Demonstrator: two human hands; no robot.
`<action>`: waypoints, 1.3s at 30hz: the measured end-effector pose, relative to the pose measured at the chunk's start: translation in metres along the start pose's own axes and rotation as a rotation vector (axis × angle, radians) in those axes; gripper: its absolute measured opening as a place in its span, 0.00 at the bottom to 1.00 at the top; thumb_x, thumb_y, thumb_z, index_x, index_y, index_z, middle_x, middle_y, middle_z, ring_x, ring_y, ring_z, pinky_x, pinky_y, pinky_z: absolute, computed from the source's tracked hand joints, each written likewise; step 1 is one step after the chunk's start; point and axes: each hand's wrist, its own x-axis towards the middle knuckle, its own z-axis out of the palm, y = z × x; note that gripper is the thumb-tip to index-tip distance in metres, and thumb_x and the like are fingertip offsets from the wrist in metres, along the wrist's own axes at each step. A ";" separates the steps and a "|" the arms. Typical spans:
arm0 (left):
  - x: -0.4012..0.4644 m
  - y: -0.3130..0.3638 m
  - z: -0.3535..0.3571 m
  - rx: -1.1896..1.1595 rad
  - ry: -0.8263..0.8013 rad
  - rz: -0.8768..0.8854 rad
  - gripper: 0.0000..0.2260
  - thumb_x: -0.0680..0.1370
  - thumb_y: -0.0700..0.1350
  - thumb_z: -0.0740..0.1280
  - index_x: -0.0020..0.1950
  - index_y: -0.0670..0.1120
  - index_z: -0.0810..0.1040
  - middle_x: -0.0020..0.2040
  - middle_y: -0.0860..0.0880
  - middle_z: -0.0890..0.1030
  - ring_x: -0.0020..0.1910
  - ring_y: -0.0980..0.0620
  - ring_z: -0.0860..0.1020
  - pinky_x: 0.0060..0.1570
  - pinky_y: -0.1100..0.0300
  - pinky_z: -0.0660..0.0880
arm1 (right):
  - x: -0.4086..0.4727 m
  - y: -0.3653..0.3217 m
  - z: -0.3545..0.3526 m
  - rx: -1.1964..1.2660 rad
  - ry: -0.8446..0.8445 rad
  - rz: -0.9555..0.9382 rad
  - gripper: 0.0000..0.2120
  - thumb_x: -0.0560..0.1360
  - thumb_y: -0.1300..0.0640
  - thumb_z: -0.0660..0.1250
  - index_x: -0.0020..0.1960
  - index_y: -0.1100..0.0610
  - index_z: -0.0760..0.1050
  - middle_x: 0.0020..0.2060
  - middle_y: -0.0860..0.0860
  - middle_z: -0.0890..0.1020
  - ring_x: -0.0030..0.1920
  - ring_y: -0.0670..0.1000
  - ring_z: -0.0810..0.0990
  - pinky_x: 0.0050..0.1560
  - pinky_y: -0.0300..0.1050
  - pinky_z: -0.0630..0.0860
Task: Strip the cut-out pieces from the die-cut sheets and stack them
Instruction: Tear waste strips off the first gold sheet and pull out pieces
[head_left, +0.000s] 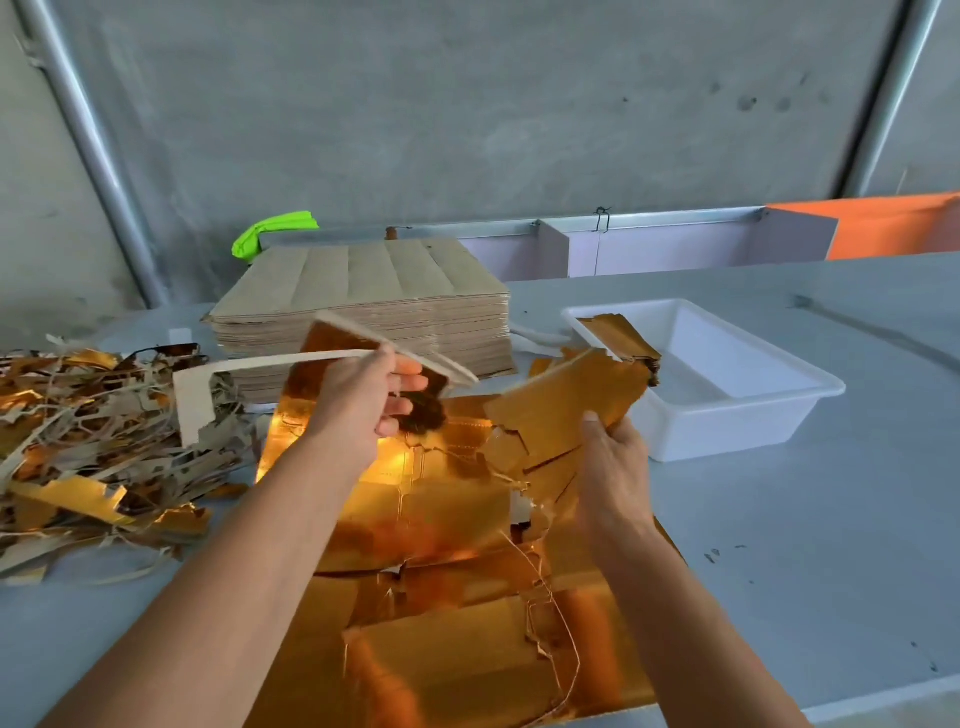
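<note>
The left hand (363, 400) pinched a gold foil-faced cardboard cut-out piece (343, 353) with a pale waste strip (270, 362) trailing left of its fingers. The right hand (613, 462) gripped a bundle of gold cut-out pieces (566, 400), fanned above its thumb. Below both hands lay the gold die-cut sheet (447, 509); right of the fingers stood a white plastic tray (748, 421).

grey table (779, 545), marked with small dark specks at right. grey concrete wall (467, 104) behind it. metal pipe (88, 140) runs diagonally at left, another at far right. neon green cloth (270, 234) beside the wall. orange panel (893, 228) at right rear, next to pale lilac boards (675, 249).
</note>
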 end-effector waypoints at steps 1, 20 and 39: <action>0.000 -0.001 -0.005 0.002 0.029 0.014 0.13 0.82 0.48 0.59 0.45 0.43 0.78 0.43 0.47 0.81 0.31 0.55 0.72 0.18 0.69 0.61 | 0.002 -0.001 -0.003 0.007 0.010 0.018 0.08 0.83 0.51 0.52 0.54 0.48 0.69 0.52 0.47 0.77 0.55 0.54 0.76 0.63 0.61 0.71; 0.032 -0.062 -0.036 0.956 0.161 0.353 0.13 0.73 0.53 0.71 0.46 0.45 0.74 0.42 0.50 0.78 0.40 0.50 0.77 0.35 0.60 0.69 | 0.018 0.012 -0.027 -0.020 0.237 0.107 0.12 0.83 0.54 0.52 0.65 0.52 0.66 0.54 0.50 0.74 0.52 0.55 0.74 0.54 0.55 0.73; 0.094 -0.103 0.019 1.421 -0.379 0.505 0.36 0.69 0.63 0.70 0.73 0.52 0.64 0.68 0.50 0.70 0.66 0.49 0.65 0.63 0.50 0.62 | 0.043 0.041 -0.023 -0.076 0.145 0.108 0.17 0.83 0.52 0.53 0.70 0.54 0.65 0.58 0.50 0.74 0.58 0.57 0.74 0.64 0.63 0.69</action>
